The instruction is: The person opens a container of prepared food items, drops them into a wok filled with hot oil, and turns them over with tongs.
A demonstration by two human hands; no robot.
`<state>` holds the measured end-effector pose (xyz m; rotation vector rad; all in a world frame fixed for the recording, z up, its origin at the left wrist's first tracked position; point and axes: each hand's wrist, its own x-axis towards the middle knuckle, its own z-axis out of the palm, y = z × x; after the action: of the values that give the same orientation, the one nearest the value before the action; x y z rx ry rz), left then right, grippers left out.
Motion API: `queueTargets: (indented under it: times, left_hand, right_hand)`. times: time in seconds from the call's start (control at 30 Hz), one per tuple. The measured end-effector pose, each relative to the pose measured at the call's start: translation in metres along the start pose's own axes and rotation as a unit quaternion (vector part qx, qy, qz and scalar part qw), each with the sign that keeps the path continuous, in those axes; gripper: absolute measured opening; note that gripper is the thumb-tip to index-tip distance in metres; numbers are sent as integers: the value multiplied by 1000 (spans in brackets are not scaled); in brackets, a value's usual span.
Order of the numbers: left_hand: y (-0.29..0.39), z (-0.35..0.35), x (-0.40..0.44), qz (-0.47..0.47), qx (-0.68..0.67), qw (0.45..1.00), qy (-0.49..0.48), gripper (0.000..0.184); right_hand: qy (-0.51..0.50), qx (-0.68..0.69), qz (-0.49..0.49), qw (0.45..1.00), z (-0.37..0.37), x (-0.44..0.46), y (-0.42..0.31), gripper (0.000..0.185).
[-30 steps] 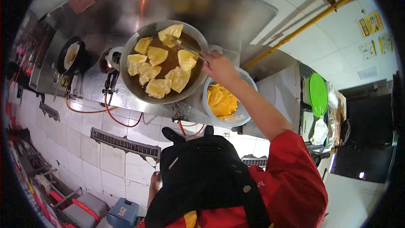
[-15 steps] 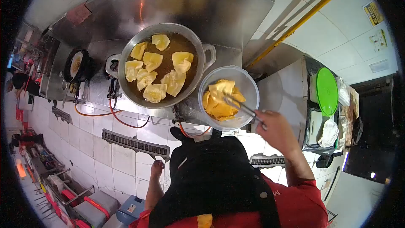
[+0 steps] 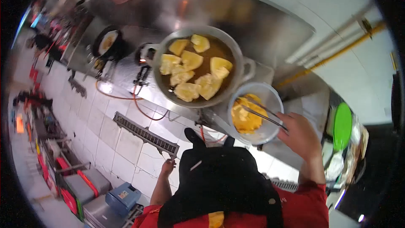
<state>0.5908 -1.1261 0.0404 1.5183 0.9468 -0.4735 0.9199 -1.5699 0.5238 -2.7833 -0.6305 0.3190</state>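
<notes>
My right hand (image 3: pixel 300 135) is closed around metal tongs (image 3: pixel 269 119), whose two arms are apart. Their tips reach down among golden fried sheets of dough (image 3: pixel 245 122) in a clear round plastic tub (image 3: pixel 276 101). Left of the tub, a large two-handled metal pan (image 3: pixel 237 55) holds brown oil. Several pale yellow, folded dough pieces (image 3: pixel 192 60) float in it, some touching or overlapping. Low beside my body hangs my left hand (image 3: pixel 168 166), fingers curled, with nothing visible in it.
A smaller dark pan (image 3: pixel 105 42) sits on the steel stove's left part. Orange gas hoses (image 3: pixel 145 115) hang below the front edge. A green lid (image 3: pixel 342 126) stands at the right. Grey crates and a blue box (image 3: pixel 122 198) are at lower left.
The view has turned and shifted, so the pan and tub appear further right. The tongs, blurred before, now show their two arms spread over the fried pieces in the tub.
</notes>
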Motion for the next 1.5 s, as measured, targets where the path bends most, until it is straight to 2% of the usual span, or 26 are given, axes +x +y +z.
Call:
queueTargets:
  times: [0.03,0.13,0.27,0.33,0.4,0.43,0.5,0.53,0.6,0.7,0.8,0.83,0.87,0.9,0.93,1.0,1.03,1.07,1.1,1.17,1.23,1.3,1.43,1.5]
  left_hand:
    - [-23,-4,8,-27,-10,1000,8,29]
    - [-42,-4,3,-64,50,997,12,33]
    - [-56,-9,10,-95,17,995,3,35]
    - [-21,-13,-5,-96,22,995,4,36]
    - [2,-18,-10,-112,3,993,36,37]
    - [-15,-25,4,-70,-19,997,33,37]
    - [-11,-34,6,-76,-32,995,49,37]
    - [-10,-40,6,-85,-38,994,64,37]
    - [-37,-51,22,-58,-70,994,66,36]
    - [-35,-62,15,-84,-100,990,58,35]
    - [-36,-68,13,-103,-81,989,64,33]
    - [-42,-72,13,-93,-141,984,54,32]
    - [-46,-74,16,-84,-201,975,44,31]
    - [-50,-74,21,-83,-201,975,41,31]
    - [-43,-73,20,-99,-164,980,62,30]
    - [-28,-74,18,-113,-127,982,79,29]
    - [-20,-76,17,-118,-96,986,69,29]
    - [-19,-77,19,-122,-64,989,59,30]
    - [-18,-77,23,-121,-63,989,56,30]
    - [-28,-77,36,-81,-114,989,55,31]
    - [-8,-78,35,-92,-74,992,43,32]
    - [5,-78,35,-103,-32,994,33,32]
    - [7,-75,46,-36,-42,998,31,35]
    - [2,-76,47,-23,-51,998,25,35]
  right_hand:
    - [2,-4,-25,1000,-2,13,-4,41]
    - [67,45,-4,997,-4,51,-20,40]
    - [91,213,-19,973,68,174,-18,41]
    - [36,234,71,969,101,234,-27,43]
    - [59,291,90,951,151,291,-22,38]
    - [59,288,86,952,158,304,-29,38]
    - [17,452,163,877,166,326,-46,23]
    - [17,450,161,878,169,335,-49,23]
    - [-26,510,216,832,172,353,-55,17]
    - [-56,513,262,816,170,372,-65,16]
    - [-70,512,259,816,165,378,-71,14]
    - [-69,511,260,817,168,380,-67,14]
    - [-63,504,251,824,173,379,-63,18]
    - [-57,497,242,831,176,379,-59,22]
    - [-55,495,243,833,173,373,-63,22]
    - [6,402,187,896,160,352,-76,21]
    - [8,400,189,897,164,347,-71,21]
    - [107,283,66,951,169,343,-65,23]
    - [201,154,-59,965,174,338,-58,29]
    - [200,127,-50,970,151,313,-77,32]
    - [197,100,-39,974,139,290,-82,37]
    - [227,9,-77,971,139,272,-75,43]
    - [245,-3,-54,968,146,231,-74,48]
    - [250,-75,-74,962,162,221,-60,48]
